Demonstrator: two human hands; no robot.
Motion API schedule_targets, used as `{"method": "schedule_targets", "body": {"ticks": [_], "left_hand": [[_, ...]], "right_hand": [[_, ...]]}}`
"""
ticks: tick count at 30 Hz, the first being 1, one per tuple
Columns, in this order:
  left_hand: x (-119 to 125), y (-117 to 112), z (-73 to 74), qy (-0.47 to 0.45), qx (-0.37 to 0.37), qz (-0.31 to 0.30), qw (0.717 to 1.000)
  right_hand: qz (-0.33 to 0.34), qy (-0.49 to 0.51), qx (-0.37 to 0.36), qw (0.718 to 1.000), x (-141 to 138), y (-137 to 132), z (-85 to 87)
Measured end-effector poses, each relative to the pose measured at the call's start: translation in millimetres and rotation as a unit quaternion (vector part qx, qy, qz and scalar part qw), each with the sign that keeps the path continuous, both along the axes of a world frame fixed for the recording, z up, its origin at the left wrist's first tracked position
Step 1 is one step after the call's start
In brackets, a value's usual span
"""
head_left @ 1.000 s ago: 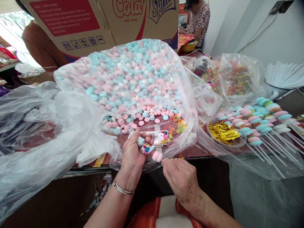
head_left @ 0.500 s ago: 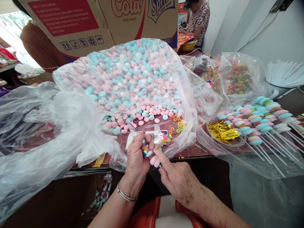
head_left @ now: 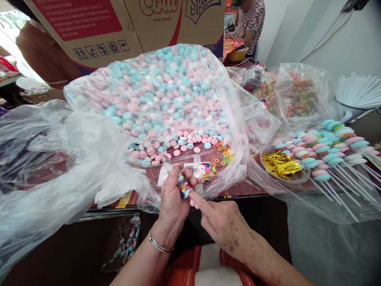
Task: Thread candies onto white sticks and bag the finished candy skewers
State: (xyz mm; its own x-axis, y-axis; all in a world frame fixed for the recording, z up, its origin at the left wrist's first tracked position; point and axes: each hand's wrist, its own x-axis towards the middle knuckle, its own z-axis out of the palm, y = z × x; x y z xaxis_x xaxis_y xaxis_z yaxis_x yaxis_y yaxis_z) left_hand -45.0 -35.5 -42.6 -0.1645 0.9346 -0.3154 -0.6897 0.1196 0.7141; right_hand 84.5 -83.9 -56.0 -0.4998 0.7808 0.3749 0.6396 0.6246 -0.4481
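Head view: both hands (head_left: 196, 200) pinch candy skewer (head_left: 187, 191).

One left hand (head_left: 172, 198), one right hand (head_left: 224, 222), one silver bracelet (head_left: 159, 246)

Bright, even daylight fills the scene, strongest around the cardboard box (head_left: 125, 24) at upper left. Glare streaks the clear plastic below it. Edges bow outward with wide-angle distortion.

Skewers (head_left: 333, 153) right of candy bag (head_left: 166, 103)
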Motion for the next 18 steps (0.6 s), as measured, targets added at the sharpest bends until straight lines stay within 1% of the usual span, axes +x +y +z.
{"method": "schedule_targets", "body": {"ticks": [2,4,8,10,14,18], "left_hand": [[2,0,0.2,0.004,0.009,-0.004,1.0],[3,0,1.2,0.005,0.021,-0.009,1.0],[0,1,2.6,0.046,0.01,-0.013,0.999],[-2,0,2.1,0.061,0.001,-0.025,0.998],[0,-5,0.8,0.053,0.024,-0.05,0.997],[4,-9,1.2,0.044,0.047,-0.051,0.997]], "right_hand": [[-0.001,-0.004,-0.006,1.0,0,1,1.6],[-0.008,-0.009,0.009,1.0,0,3,1.8],[-0.066,-0.031,0.094,0.993,-2,4,-1.0],[-0.081,-0.039,0.12,0.989,-3,3,-2.0],[-0.074,-0.034,0.12,0.989,-3,2,-0.3],[-0.075,-0.02,0.112,0.991,-2,1,1.5]]}}
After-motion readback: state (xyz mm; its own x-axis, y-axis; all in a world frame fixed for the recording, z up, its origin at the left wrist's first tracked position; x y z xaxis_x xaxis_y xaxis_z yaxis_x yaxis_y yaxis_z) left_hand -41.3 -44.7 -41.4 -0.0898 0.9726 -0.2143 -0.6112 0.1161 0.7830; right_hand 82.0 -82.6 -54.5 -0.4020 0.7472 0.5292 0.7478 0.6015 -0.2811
